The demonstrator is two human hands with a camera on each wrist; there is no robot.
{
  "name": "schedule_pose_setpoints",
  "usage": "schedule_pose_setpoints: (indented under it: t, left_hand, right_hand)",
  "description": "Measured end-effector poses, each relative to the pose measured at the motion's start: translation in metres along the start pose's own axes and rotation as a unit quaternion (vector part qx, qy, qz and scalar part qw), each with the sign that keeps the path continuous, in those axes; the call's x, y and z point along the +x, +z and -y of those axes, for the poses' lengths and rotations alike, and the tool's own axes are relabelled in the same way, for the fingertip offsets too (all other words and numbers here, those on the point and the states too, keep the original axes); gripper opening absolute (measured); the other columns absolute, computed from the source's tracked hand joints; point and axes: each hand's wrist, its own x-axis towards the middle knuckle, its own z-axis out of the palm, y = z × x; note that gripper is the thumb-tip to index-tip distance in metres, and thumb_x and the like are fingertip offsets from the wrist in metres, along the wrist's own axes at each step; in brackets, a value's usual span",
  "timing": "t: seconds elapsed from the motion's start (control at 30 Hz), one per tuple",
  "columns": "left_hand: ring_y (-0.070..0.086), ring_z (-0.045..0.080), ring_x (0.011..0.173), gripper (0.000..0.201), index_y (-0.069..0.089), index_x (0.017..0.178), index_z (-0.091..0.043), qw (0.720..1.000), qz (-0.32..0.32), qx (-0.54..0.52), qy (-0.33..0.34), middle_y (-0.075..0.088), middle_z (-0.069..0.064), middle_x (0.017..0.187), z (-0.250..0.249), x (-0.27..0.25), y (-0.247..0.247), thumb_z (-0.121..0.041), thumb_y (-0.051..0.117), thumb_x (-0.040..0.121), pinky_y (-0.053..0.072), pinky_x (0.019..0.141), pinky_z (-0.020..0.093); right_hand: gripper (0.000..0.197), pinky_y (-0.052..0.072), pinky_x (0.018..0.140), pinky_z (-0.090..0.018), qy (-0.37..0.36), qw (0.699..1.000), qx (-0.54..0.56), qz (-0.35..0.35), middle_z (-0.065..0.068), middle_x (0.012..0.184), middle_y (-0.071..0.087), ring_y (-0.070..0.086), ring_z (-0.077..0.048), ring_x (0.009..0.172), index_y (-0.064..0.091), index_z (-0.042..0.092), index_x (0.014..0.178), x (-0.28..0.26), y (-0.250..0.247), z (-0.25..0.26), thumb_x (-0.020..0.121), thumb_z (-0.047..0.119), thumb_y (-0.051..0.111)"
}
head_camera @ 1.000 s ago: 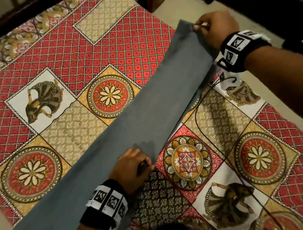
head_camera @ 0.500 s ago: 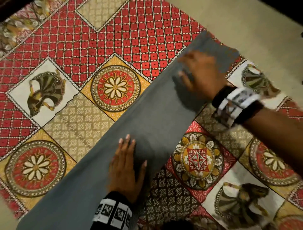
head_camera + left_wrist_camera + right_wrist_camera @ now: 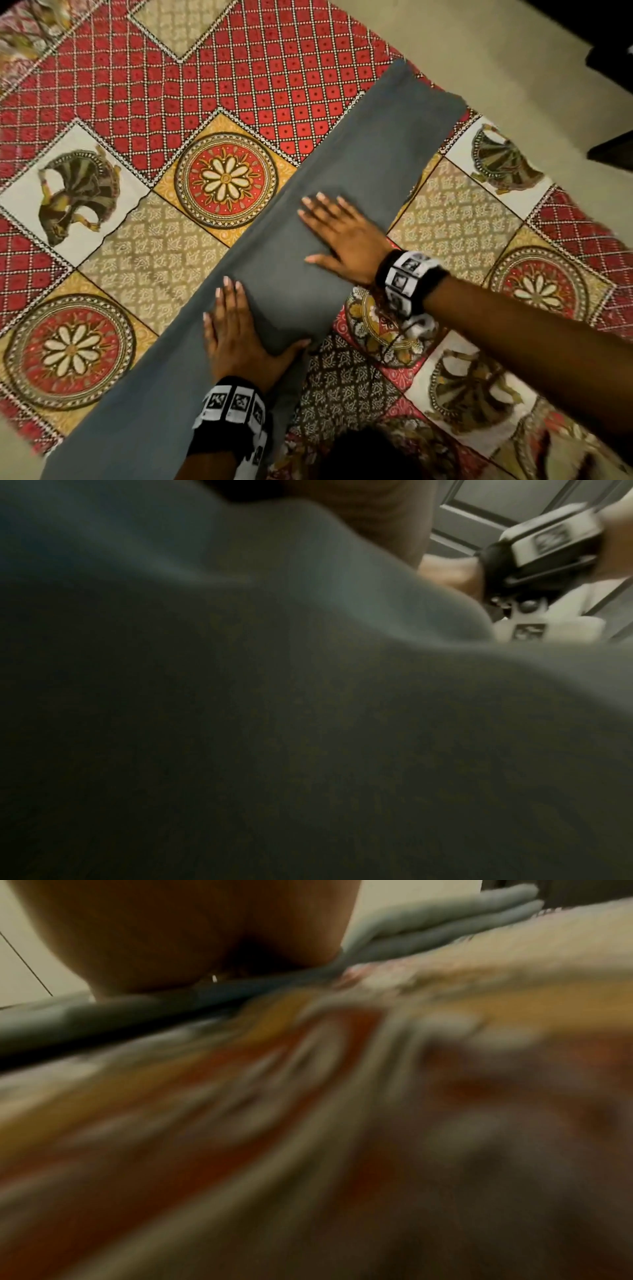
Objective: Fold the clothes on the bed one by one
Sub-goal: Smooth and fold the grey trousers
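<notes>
A long grey garment [image 3: 342, 164] lies slantwise across the patterned bed [image 3: 274, 68]. Both hands, left hand [image 3: 236, 329] and right hand [image 3: 342, 236], press flat on it, fingers straight, gripping nothing. Smoothing outward along the strip should flatten it; wrist views are too blurred to show creases.

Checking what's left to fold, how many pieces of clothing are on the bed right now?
1: a grey garment lying diagonally across the bedsheet, under both hands. Others may lie outside the view.

Grey garment [image 3: 342, 164]: long narrow band, doubled over, lying flat and diagonal across the patterned bedspread [image 3: 239, 68], far end near its edge.
</notes>
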Motion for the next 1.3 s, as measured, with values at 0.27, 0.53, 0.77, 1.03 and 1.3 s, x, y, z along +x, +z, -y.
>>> schedule_pose_setpoints:
  t: [0.27, 0.53, 0.77, 1.03, 1.3]
  left_hand:
    - [-0.011, 0.029, 0.153, 0.152, -0.009, 0.158, -0.011, 1.000, -0.006, -0.001, -0.029, -0.013, 0.012, 0.165, -0.006, 0.007, 0.006, -0.103, 0.040, 0.047, 0.000, 0.123, 0.053]
    - [-0.015, 0.014, 0.152, 0.131, -0.011, 0.158, -0.018, 0.993, -0.009, -0.104, -0.055, -0.017, -0.005, 0.165, 0.027, -0.021, -0.011, -0.092, 0.047, 0.066, -0.006, 0.123, 0.039]
    - [-0.011, 0.007, 0.150, 0.098, 0.002, 0.159, -0.015, 0.994, 0.039, -0.017, -0.102, -0.009, -0.005, 0.165, 0.150, -0.096, -0.003, -0.077, 0.021, 0.087, 0.013, 0.124, 0.049]
    - [-0.020, 0.008, 0.150, 0.091, -0.008, 0.159, -0.023, 0.997, 0.073, 0.029, -0.009, -0.022, -0.010, 0.163, 0.206, -0.110, -0.023, -0.074, 0.025, 0.091, -0.017, 0.120, 0.026]
    - [0.012, 0.017, 0.152, 0.121, -0.001, 0.158, -0.020, 0.986, 0.143, -0.071, 0.043, 0.006, -0.003, 0.165, 0.266, -0.082, -0.059, -0.097, 0.023, 0.068, 0.008, 0.121, 0.035]
  right_hand:
    - [0.095, 0.009, 0.125, -0.051, 0.111, 0.993, -0.024, 0.042, -0.003, 0.170, 0.007, 0.006, -0.026, 0.157, 0.007, 0.023, 0.163, 0.021, -0.074, -0.196, 0.089, 0.082, 0.015]
    - [0.091, 0.008, 0.126, -0.050, 0.131, 0.990, -0.004, -0.047, -0.015, 0.167, 0.017, 0.008, -0.033, 0.156, 0.027, 0.006, 0.157, 0.014, -0.094, -0.121, 0.095, 0.072, 0.021]
    - [0.059, 0.024, 0.122, -0.053, -0.048, 0.982, 0.178, -0.026, -0.013, 0.161, 0.035, 0.020, -0.032, 0.154, 0.051, 0.005, 0.146, -0.048, -0.003, 0.186, 0.099, 0.042, 0.048]
    - [0.084, 0.007, 0.125, -0.045, -0.093, 0.991, 0.081, 0.058, -0.002, 0.169, 0.014, 0.007, -0.022, 0.156, 0.019, 0.015, 0.161, -0.007, 0.031, 0.143, 0.096, 0.063, 0.041]
    - [0.097, 0.005, 0.125, -0.054, 0.291, 0.955, 0.048, -0.007, -0.005, 0.170, 0.001, 0.001, -0.027, 0.157, 0.005, 0.017, 0.162, 0.014, -0.027, -0.011, 0.091, 0.081, 0.021]
